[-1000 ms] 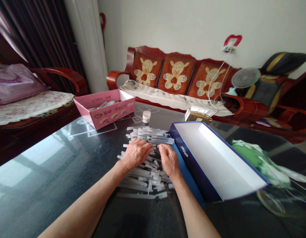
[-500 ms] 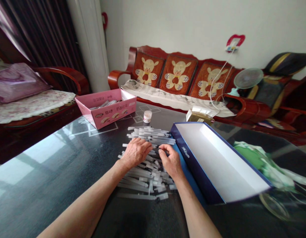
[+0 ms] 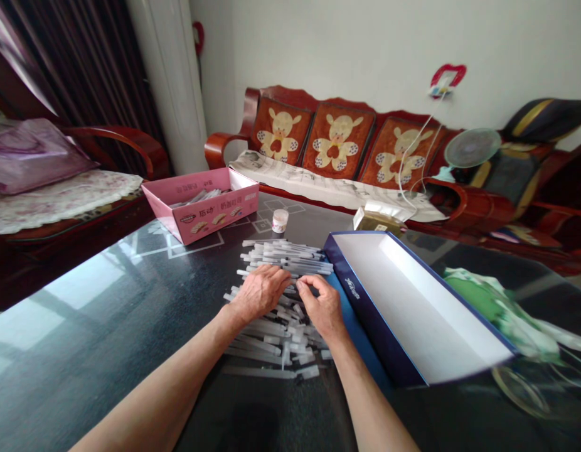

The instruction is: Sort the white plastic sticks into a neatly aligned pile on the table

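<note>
My left hand [image 3: 262,290] is closed, palm down, over a slim pen with a whitish translucent barrel; most of the pen is hidden under the fingers. Close beside it, my right hand [image 3: 322,304] pinches thumb and forefinger together at the pen's right end. What sits between those fingertips is too small to make out. Below and around both hands lies a pile of loose translucent pen parts [image 3: 262,344], some with short cap-like pieces. Just beyond the hands, a row of similar pens [image 3: 283,252] lies side by side, dark ends toward the right.
A pink box [image 3: 210,220] holding more slim pieces stands at the back left. Near it is a small white tub [image 3: 280,221]. To the right are a blue box [image 3: 361,301] with a white inside, a tissue pack [image 3: 378,218] and a green-and-white plastic bag [image 3: 500,307].
The two hands have come closer together; my right fingertips moved slightly left to the pen's end, and my left hand shifted slightly right. The boxes have stayed put.
</note>
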`<state>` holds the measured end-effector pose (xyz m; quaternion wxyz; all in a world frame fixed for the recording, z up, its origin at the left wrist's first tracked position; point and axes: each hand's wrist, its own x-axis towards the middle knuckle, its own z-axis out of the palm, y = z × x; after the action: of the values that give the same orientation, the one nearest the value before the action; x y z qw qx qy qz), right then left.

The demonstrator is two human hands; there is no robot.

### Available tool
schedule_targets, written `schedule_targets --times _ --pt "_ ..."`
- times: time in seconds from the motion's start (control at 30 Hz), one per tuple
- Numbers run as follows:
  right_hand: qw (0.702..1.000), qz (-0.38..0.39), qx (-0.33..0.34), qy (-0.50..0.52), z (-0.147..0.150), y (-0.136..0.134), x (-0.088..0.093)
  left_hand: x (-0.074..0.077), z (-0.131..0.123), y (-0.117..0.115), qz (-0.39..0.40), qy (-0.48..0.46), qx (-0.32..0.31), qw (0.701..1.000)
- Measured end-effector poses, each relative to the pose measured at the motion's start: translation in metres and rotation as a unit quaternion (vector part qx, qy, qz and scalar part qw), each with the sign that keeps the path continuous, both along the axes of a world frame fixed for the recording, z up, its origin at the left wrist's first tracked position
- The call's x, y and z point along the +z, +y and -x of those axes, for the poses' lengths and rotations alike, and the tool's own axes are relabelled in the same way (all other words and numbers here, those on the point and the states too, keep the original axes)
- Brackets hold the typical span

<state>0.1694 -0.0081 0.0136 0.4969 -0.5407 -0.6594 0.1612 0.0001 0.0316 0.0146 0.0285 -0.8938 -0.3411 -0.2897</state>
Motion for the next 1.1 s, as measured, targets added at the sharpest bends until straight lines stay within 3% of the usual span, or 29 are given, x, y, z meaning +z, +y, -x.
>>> schedule_targets --times 0.17,0.33,0.43,0.57,0.73,0.87,1.0,1.1 --pt "1.0 0.018 -0.012 -0.009 0.0 -0.002 0.0 0.001 0.002 0.0 -0.03 0.011 0.004 0.999" --pt "0.993 0.033 -0.102 0.04 -0.008 0.002 -0.004 0.003 0.006 0.002 -0.048 -0.009 0.095 0.994" --pt "0.99 0.002 -0.135 0.036 -0.01 0.004 -0.005 0.002 0.006 0.004 -0.058 -0.022 0.128 0.99" --pt "0.989 -0.094 -0.095 -0.059 -0.004 0.002 -0.002 0.002 0.003 0.003 -0.068 -0.019 0.12 0.99" --pt "0.98 -0.097 -0.03 -0.171 0.002 -0.003 0.001 0.006 0.0 -0.002 -0.065 -0.003 0.08 0.995" --pt "0.979 -0.086 -0.064 -0.176 -0.004 -0.001 -0.003 0.006 0.003 0.001 -0.059 -0.002 0.069 0.996" --pt "0.98 -0.055 -0.103 -0.16 -0.01 0.002 -0.009 0.003 0.01 0.008 -0.062 -0.036 0.124 0.99" --pt "0.982 -0.029 -0.091 -0.166 -0.009 0.002 -0.011 0.004 0.012 0.01 -0.07 -0.07 0.137 0.986"
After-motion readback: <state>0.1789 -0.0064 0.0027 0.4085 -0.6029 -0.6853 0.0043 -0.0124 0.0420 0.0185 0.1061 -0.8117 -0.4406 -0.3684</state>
